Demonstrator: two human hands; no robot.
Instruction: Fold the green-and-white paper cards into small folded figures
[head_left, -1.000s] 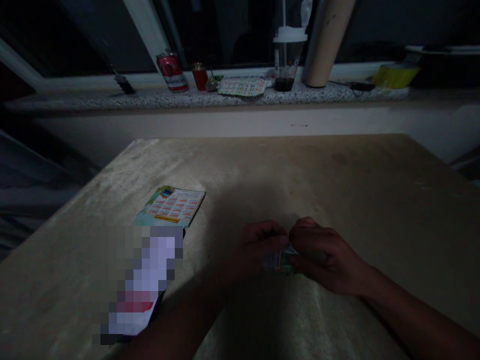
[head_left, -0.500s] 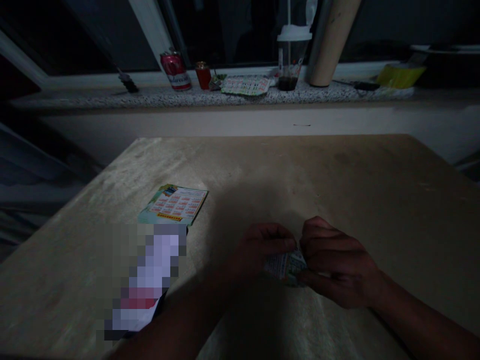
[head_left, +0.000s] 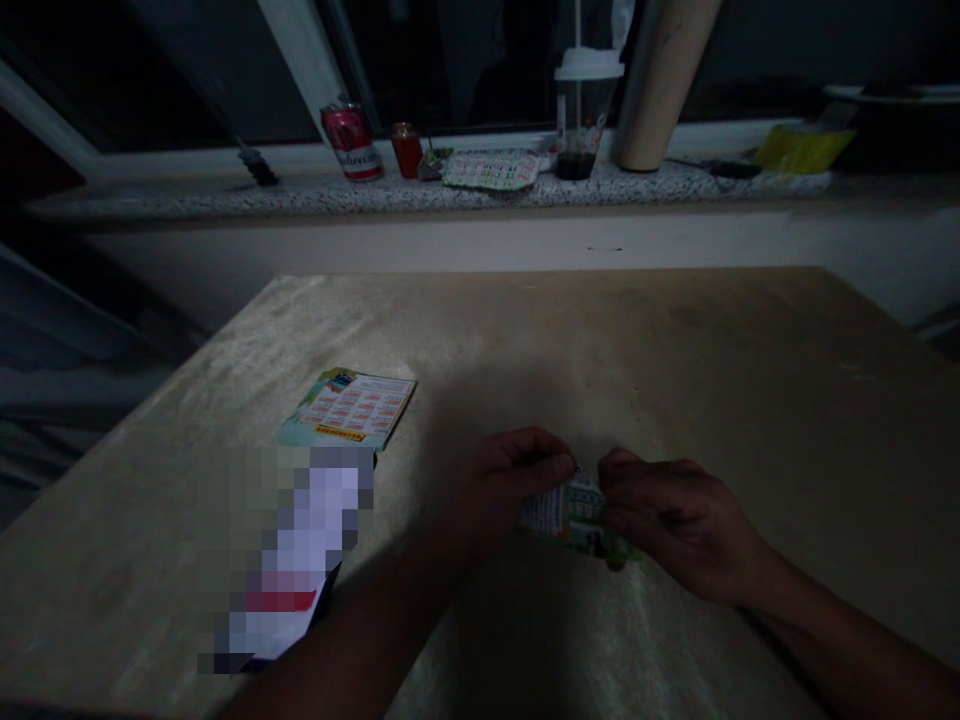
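Note:
Between my two hands is a small, colourful printed paper (head_left: 583, 515), with text at its left and green areas with a printed grid to the right. My left hand (head_left: 511, 478) is closed on its upper left part, thumb on top. With thumb and fingers pinched, my right hand (head_left: 679, 520) grips the right side. My fingers and the dim light hide parts of the paper. Farther left lies a similar printed card (head_left: 356, 408) with a calendar-like grid, flat on the table (head_left: 495, 325).
A phone-like object (head_left: 315, 540), blurred out, lies beside my left forearm. On the windowsill (head_left: 300, 200) stand a red can (head_left: 351, 140), a small red jar (head_left: 406, 152), a crumpled printed paper (head_left: 491, 170), a lidded cup with a straw (head_left: 577, 120) and a cardboard tube (head_left: 667, 90).
My left hand has shifted slightly left and up. My right hand has turned and its fingers have changed grip, so more of the printed paper shows between the hands.

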